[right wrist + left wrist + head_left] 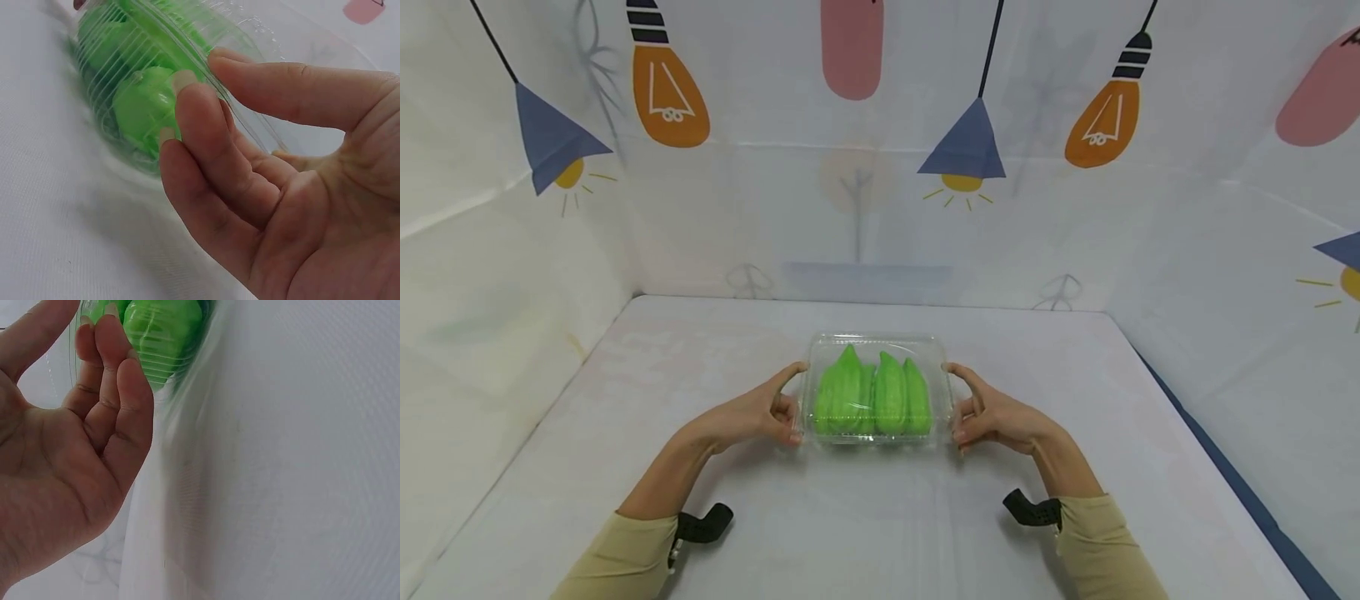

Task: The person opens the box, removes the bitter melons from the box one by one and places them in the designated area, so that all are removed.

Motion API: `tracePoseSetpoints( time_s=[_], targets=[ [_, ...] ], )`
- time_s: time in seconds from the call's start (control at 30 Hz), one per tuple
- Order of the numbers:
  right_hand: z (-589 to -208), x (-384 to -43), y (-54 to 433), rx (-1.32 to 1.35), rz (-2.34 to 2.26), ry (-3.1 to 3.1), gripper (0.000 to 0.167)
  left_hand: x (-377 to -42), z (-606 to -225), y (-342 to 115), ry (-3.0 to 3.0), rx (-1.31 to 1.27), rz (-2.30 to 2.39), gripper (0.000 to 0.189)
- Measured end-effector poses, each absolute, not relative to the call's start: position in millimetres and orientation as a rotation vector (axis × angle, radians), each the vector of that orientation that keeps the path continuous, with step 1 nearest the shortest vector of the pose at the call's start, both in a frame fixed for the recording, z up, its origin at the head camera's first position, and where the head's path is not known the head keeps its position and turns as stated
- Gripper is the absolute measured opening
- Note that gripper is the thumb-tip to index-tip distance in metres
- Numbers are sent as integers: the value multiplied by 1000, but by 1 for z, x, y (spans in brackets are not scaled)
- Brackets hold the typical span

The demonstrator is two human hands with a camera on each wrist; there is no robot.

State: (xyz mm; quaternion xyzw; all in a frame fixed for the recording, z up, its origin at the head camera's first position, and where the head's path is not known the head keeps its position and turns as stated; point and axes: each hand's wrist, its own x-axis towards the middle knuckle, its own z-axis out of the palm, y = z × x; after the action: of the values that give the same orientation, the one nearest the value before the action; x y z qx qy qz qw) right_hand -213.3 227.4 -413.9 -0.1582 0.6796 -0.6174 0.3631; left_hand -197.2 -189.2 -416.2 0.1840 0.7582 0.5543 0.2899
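Observation:
A clear plastic clamshell box (942, 400) holds several green, ridged pieces (891, 396) with pointed ends, lying side by side. At its left side is my left hand (751, 415), fingertips on the edge and side wall. My right hand (1000, 418) grips the opposite side in the same way. In the left wrist view the curled fingers (128, 406) lie against the box end, partly covering the green pieces. The right wrist view has a digit (275, 87) at the lid's rim and curled fingers (203, 125) by the ribbed wall.
A white-covered table (865, 525) lies under the box. White curtains printed with lamps (966, 142) and bulbs (670, 96) stand behind and at both sides. Black wrist mounts (703, 525) jut inward from both sleeves (625, 558).

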Motion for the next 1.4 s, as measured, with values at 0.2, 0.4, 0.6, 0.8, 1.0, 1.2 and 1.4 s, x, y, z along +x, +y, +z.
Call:
tracePoseSetpoints(
  time_s=[0.2, 0.4, 0.6, 0.8, 1.0, 1.2, 1.4],
  targets=[
    [-411, -211, 226, -409, -1573, 1781, 110, -197, -417, -188, 2020, 484, 1497, 113],
    [-412, -210, 227, -411, -1579, 1806, 109, -198, -418, -187, 2008, 481, 1514, 113],
    [-415, -208, 228, -417, -1646, 1761, 109, -198, -418, -185, 1992, 481, 1532, 113],
    [-418, -209, 229, -456, -1670, 1746, 102, -198, -417, -185, 2000, 482, 1523, 113],
    [-419, -211, 229, -492, -1678, 1747, 94, -198, -418, -186, 2005, 468, 1520, 113],
    [-421, -212, 229, -511, -1691, 1748, 85, -197, -418, -188, 1995, 468, 1525, 113],
    [-421, -212, 228, -491, -1685, 1781, 77, -196, -418, -188, 1999, 472, 1522, 113]
  ],
)
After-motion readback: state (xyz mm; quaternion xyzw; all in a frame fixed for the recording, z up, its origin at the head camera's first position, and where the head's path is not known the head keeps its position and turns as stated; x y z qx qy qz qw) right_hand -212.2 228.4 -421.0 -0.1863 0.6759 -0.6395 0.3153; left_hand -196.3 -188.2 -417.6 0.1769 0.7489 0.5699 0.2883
